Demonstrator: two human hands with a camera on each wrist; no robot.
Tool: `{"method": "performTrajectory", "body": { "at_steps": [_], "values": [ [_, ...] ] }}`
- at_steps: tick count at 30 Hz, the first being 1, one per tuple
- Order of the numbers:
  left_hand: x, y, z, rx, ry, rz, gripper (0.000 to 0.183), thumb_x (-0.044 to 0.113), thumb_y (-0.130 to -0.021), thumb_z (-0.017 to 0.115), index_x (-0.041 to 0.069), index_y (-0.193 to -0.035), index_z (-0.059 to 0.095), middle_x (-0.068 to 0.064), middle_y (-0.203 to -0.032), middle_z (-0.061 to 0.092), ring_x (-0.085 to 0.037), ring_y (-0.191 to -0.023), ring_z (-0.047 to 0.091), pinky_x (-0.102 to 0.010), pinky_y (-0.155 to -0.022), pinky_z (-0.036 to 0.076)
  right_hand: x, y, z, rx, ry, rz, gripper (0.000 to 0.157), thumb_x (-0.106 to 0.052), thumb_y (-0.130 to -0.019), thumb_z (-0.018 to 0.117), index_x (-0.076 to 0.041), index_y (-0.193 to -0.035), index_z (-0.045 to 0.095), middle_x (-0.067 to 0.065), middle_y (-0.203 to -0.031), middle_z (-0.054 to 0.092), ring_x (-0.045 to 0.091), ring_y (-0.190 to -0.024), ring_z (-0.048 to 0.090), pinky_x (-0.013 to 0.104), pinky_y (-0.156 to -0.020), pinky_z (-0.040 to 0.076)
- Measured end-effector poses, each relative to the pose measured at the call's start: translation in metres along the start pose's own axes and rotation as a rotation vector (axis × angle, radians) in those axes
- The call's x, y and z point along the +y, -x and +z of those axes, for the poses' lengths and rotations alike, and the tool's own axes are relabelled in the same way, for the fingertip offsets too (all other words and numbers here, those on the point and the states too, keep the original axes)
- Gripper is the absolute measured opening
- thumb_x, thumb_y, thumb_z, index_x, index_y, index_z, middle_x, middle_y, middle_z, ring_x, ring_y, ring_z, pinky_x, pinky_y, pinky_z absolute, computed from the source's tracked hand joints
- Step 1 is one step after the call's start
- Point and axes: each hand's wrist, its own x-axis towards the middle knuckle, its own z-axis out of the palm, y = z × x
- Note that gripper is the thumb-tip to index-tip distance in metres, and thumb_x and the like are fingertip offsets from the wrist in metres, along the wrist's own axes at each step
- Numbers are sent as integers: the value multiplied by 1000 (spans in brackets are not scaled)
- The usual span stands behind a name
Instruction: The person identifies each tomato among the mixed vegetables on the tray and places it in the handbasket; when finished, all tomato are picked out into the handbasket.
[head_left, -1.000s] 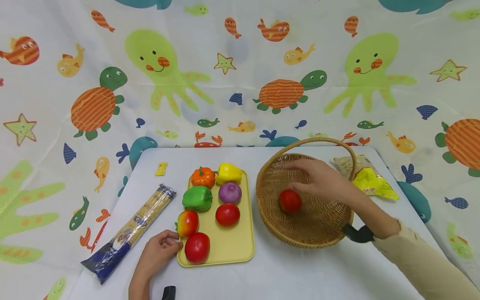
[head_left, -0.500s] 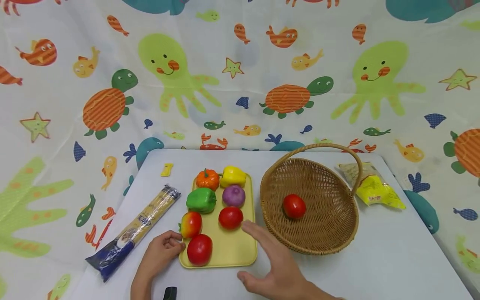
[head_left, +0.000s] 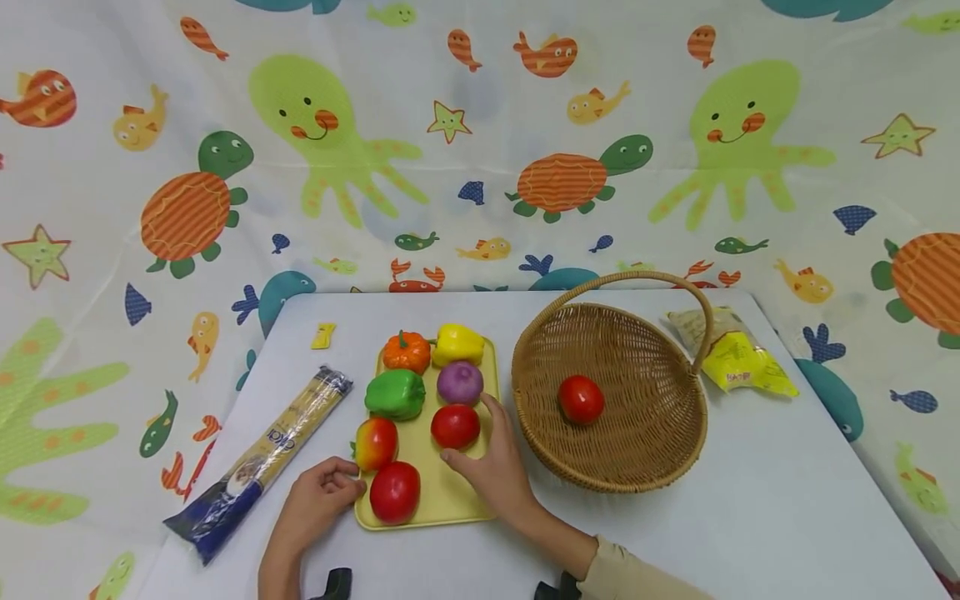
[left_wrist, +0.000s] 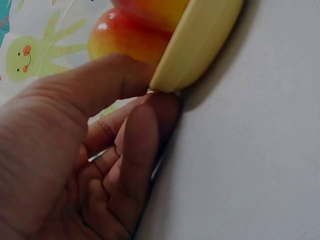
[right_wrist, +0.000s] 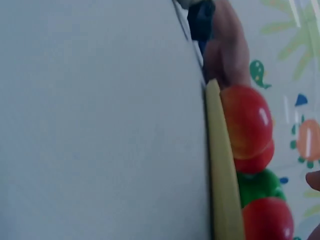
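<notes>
On the yellow tray (head_left: 442, 500), a red tomato (head_left: 455, 427) lies between the spread thumb and fingers of my right hand (head_left: 498, 467). In the right wrist view, those fingertips (right_wrist: 314, 181) show apart from the tomato (right_wrist: 268, 220). My left hand (head_left: 318, 497) pinches the tray's left rim, its thumb on the edge (left_wrist: 167, 75) and fingers below. Nearby on the tray are a red round fruit (head_left: 395, 493), a red-yellow mango (head_left: 377, 444), a green bell pepper (head_left: 395, 394), an orange pumpkin (head_left: 407, 352), a yellow bell pepper (head_left: 458, 343) and a purple onion (head_left: 460, 383).
A wicker basket (head_left: 637, 400) with a tall handle stands tilted right of the tray, a tomato (head_left: 581, 400) inside. Behind it lies a yellow snack bag (head_left: 738, 358). A long pasta packet (head_left: 262, 458) lies left; a small yellow wrapper (head_left: 323, 336) is farther back.
My right hand has left the basket, where the tomato stays, and swung left to the tomato on the tray. The left hand keeps its place at the rim.
</notes>
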Motion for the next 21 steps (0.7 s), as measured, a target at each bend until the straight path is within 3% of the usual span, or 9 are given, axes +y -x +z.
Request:
{"method": "performTrajectory", "body": {
  "at_steps": [3, 10, 21],
  "values": [
    [0, -1, 0, -8, 7, -4, 26, 14, -84, 75, 3, -106, 67, -6, -77, 62, -19, -65, 55, -25, -63, 47, 7, -8, 4, 25, -25, 34, 89, -24, -78, 85, -9, -149, 34, 9, -148, 38, 33, -135, 38, 55, -107, 31],
    [1, -1, -2, -13, 10, 0, 26, 14, -85, 74, 2, -106, 67, -6, -78, 63, -19, -65, 56, -25, -64, 47, 14, -15, 12, 22, 8, 96, 84, -29, -77, 84, -9, -147, 40, 9, -142, 46, 25, -124, 49, 46, -100, 41],
    [1, -1, -1, -16, 10, -25, 26, 15, -85, 74, 3, -106, 67, -6, -78, 62, -20, -66, 55, -25, -64, 47, 18, -16, 17, 28, 34, 90, 77, -27, -80, 82, -9, -144, 43, 8, -137, 48, 24, -117, 53, 46, -96, 44]
  ]
}}
